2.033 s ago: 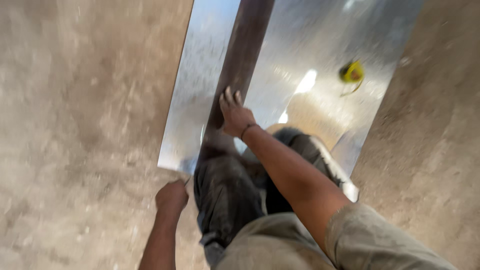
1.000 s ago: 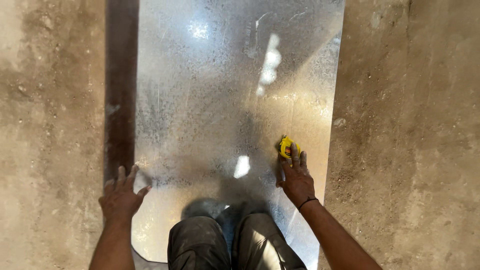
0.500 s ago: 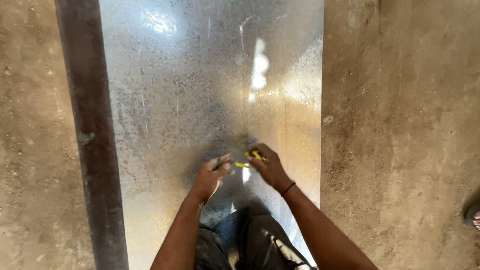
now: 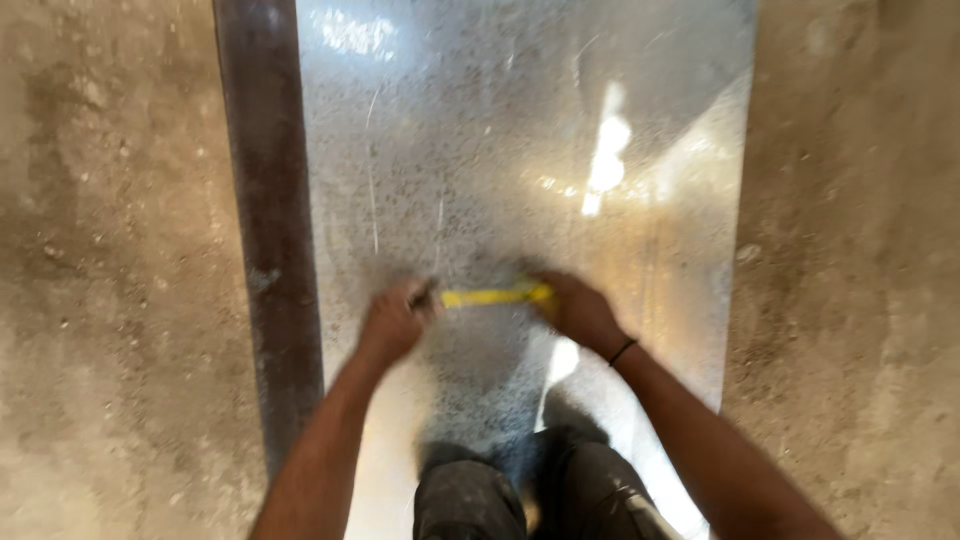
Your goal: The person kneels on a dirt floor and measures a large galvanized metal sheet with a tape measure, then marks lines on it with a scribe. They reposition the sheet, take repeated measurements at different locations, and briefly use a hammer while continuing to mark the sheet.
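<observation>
looking down from the head cam at a shiny galvanised metal sheet flat on a rough concrete floor. a dark rusty steel bar lies along the sheet's left edge, running top to bottom of view.

both hands are over the sheet's middle, a bit below centre. my left hand is curled shut, pinching the free end of a yellow measuring tape; the fingers are blurred so i can't tell exactly how they pinch it, but the blade starts right at them. my right hand is closed over the tape's case end at the other side; the case itself is mostly hidden under the fingers, only a yellow bit shows. a thin dark band sits on the right wrist.

the tape blade runs roughly level btwn the two hands, across the sheet's width, just above or on the surface, can't tell which. the left hand is near the bar but not touching it.

bright glare spots on the sheet's upper right. knees in dark, dusty trousers at bottom centre, resting on the sheet's near end, w/ both forearms coming in either side of them.
</observation>
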